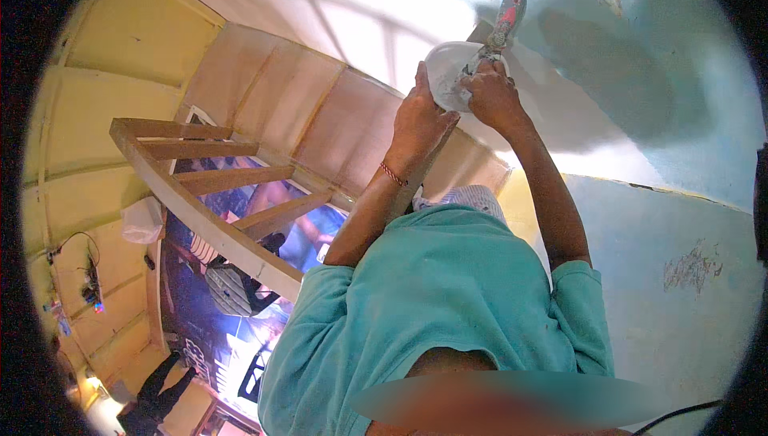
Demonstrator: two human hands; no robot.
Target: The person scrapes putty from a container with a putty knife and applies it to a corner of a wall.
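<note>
My left hand grips the near left rim of a white bowl, its thumb over the edge. Greyish-white paste is smeared inside the bowl. A putty knife with a black and red handle, crusted with paste, stands out past the bowl's far right rim. My right hand is closed at the knife's lower end, inside the right side of the bowl. Its fingertips partly hide the blade. A red and white cord bracelet circles my left wrist.
A pale blue wall with scuffed patches rises on the right. To the left runs a wooden ladder-like frame with several rungs. Yellow panelling, a white plastic bag, a grey striped item and a blue printed sheet lie beyond it.
</note>
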